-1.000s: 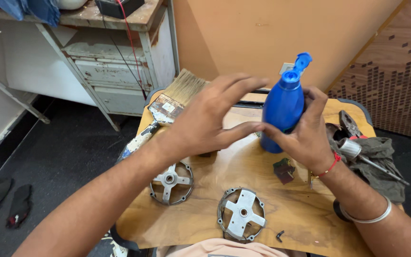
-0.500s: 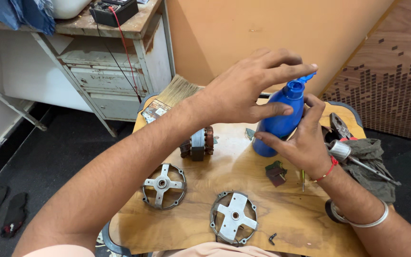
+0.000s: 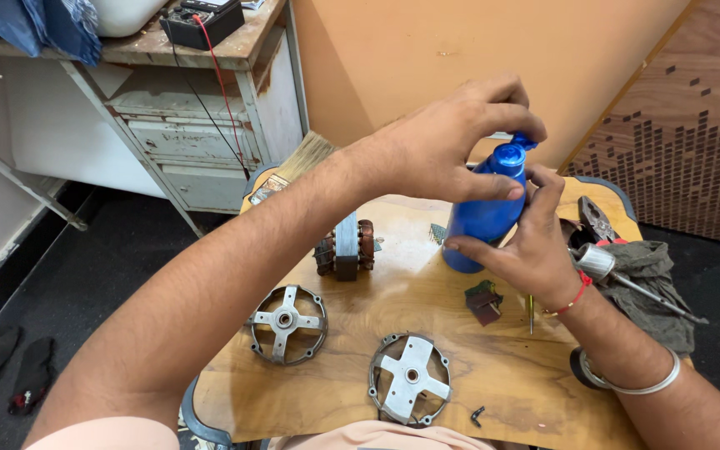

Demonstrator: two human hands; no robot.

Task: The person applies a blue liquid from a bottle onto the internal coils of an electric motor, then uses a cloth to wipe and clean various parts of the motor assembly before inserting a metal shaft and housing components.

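Head view shows my right hand (image 3: 535, 250) gripping the upright blue bottle (image 3: 481, 218) from behind, while my left hand's fingers (image 3: 502, 112) pinch its cap (image 3: 510, 156) directly above.

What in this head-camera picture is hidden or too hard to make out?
- Blue bottle cap: covered by left hand.
- Bottle's right side: hidden behind right hand.
- Brush: handle behind the left forearm.
- Small dark piece: too small to identify.
- Wooden table: near edge cut off by the frame.
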